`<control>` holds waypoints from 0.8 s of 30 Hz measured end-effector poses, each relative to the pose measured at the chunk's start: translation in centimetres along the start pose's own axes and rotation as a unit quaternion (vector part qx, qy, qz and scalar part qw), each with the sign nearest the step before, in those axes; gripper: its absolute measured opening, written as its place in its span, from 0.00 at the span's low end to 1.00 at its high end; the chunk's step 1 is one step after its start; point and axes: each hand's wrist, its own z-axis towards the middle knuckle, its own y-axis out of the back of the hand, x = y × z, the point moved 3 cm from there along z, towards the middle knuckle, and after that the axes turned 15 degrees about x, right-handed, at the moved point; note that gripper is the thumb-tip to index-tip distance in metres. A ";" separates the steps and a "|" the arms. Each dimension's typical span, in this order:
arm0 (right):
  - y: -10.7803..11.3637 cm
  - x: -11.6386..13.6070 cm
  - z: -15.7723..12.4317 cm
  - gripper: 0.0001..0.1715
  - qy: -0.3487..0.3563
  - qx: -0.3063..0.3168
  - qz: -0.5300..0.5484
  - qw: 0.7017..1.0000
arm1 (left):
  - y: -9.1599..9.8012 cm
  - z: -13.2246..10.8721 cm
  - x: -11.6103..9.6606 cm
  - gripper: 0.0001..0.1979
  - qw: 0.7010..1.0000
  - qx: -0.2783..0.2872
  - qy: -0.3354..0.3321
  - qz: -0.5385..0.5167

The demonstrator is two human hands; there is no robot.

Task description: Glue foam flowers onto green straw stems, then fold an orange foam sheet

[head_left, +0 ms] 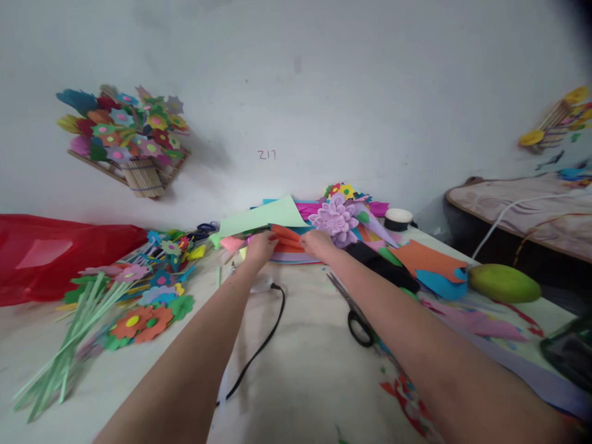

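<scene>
Both arms reach over the table to a stack of coloured craft sheets. An orange craft sheet [287,239], its edge bent up, lies between my hands. My left hand [261,248] pinches its left side, fingers closed. At its right side my right hand [319,243] also has its fingers closed on it. Behind them a pale green sheet [266,217] leans over the pile. A lilac layered flower [337,219] sits just beyond my right hand. Black-handled scissors [359,327] lie beside my right forearm, and a white device with a black cord [280,308] is near my left wrist.
Foam flowers [134,322] and pale green strips [69,351] spread at the left, by a red bag [60,259]. Toward the right are a tape roll [398,219], a black item [382,265], a green fruit [504,283] and a dark glass object [571,351].
</scene>
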 end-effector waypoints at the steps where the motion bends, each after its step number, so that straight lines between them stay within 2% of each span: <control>1: 0.0 0.0 0.0 0.16 -0.003 -0.001 0.008 1.000 | 0.1 0.0 0.2 0.16 1.000 -0.010 0.019 -0.022; 5: -0.2 -0.3 0.4 0.15 -0.013 0.006 0.039 0.999 | 0.2 0.2 0.6 0.16 0.993 -0.021 0.066 -0.091; 8: -0.4 -0.4 0.5 0.15 -0.015 0.006 0.045 0.999 | 0.2 0.2 0.3 0.14 0.997 -0.014 0.042 -0.066; 12: -0.5 -0.5 0.5 0.16 -0.016 -0.005 0.041 0.999 | 0.2 -0.2 -0.5 0.18 0.997 0.008 -0.065 0.046; 14: -0.5 -0.5 0.4 0.16 -0.016 -0.007 0.038 0.999 | 0.2 -0.7 -0.9 0.18 0.988 -0.003 -0.091 0.121; 18: -0.5 -0.4 0.3 0.15 -0.018 -0.012 0.057 0.998 | 0.1 -1.3 -2.1 0.12 0.956 -0.048 -0.122 0.261; 24: -1.3 0.0 0.0 0.17 -0.013 -0.046 0.016 0.999 | -1.2 -1.1 -4.7 0.10 0.903 -0.023 -0.188 0.386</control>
